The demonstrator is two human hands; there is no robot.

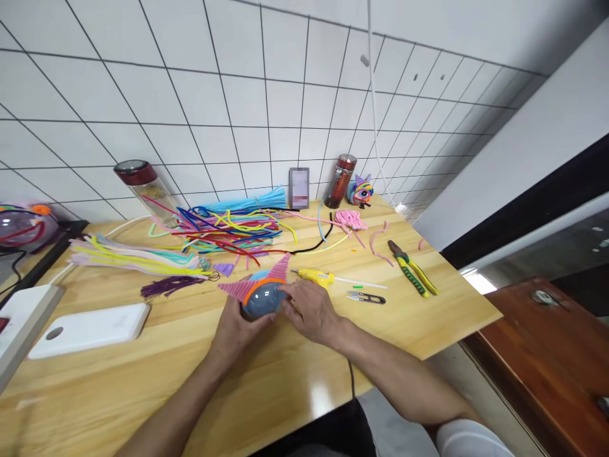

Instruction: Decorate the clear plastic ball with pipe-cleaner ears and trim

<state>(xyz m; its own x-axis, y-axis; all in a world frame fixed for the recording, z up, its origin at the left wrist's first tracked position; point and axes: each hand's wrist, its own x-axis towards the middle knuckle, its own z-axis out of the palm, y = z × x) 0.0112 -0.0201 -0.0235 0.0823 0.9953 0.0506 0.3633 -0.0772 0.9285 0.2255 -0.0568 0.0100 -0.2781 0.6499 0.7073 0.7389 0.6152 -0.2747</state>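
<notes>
A smooth, see-through ball (262, 301) sits in my left hand (235, 324), whose fingers wrap its left and lower sides. Two pointed pink ears of wound pipe cleaner stand on top: a left ear (238, 289) and a right ear (281, 269). Between them shows some light blue, and an orange pipe cleaner (257, 286) curves across the ball's upper front. At the ball's right side, my right hand (307, 308) has its fingertips pressed together at the right end of the orange strip. The fingers partly hide that end.
Behind the ball lies a heap of colored pipe cleaners (233, 228). A yellow glue gun (314, 277), thread snips (366, 298) and pliers (412, 270) lie to the right. Two flasks, a phone (299, 188) and a finished-looking eared figure (360, 192) stand along the wall. A white power bank (90, 330) lies left.
</notes>
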